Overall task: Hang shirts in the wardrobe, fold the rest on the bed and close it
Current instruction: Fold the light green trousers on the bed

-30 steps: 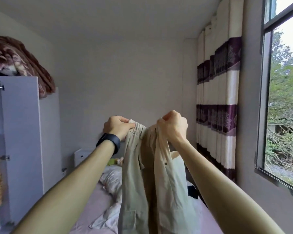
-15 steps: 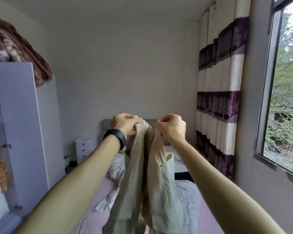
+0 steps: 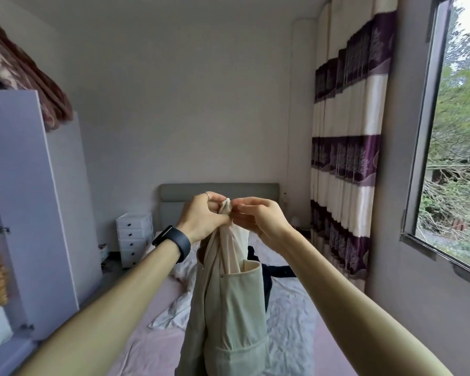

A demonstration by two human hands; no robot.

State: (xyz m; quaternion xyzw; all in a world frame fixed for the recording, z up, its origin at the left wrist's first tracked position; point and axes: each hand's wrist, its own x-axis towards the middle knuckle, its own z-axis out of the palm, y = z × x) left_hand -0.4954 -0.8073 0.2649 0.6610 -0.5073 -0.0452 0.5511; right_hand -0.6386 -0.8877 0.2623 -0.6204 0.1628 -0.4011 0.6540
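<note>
Beige, limp: the garment (image 3: 228, 308) hangs above the bed (image 3: 296, 308), its bunched top pinched between the fingers of left hand (image 3: 201, 218) and right hand (image 3: 258, 218). The wardrobe (image 3: 38, 213) stands open and dark clothes (image 3: 281, 270) lie unfolded on the bed. My read: folding is barely started and closing is not yet done.

Both hands, left (image 3: 201, 219) and right (image 3: 258, 217), pinch a beige garment (image 3: 228, 308) hanging above the bed (image 3: 296, 321).

Pale grey walls (image 3: 187, 104), a purple-striped curtain (image 3: 347, 158) beside a daylit window (image 3: 456, 158), a white drawer chest (image 3: 134, 237).
</note>
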